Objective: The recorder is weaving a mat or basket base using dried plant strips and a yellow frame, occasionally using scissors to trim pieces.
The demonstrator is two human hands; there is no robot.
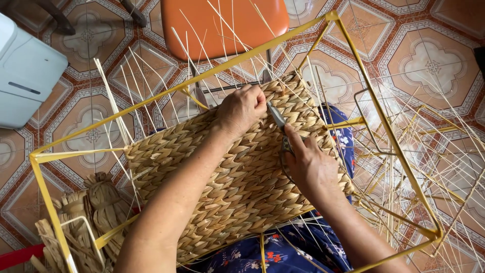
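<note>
Frame [353, 55], yellow metal, tilted across view; thin pale spokes fan from it toward 12 and 3 o'clock. Weave [237, 167], braided straw panel, fills frame's middle, resting over lap in blue floral cloth [298, 247]. Chair [222, 23], orange, at 12 o'clock. White box [25, 71] at 10 o'clock. Straw bundles [91, 212] at 8 o'clock on tiled floor [429, 55]. Left hand [242, 108] pressed on weave's upper edge, fingers curled together. Right hand [308, 164] clamped on scissors [278, 119], blades pointing toward 11 o'clock, just beside left fingers.
</note>
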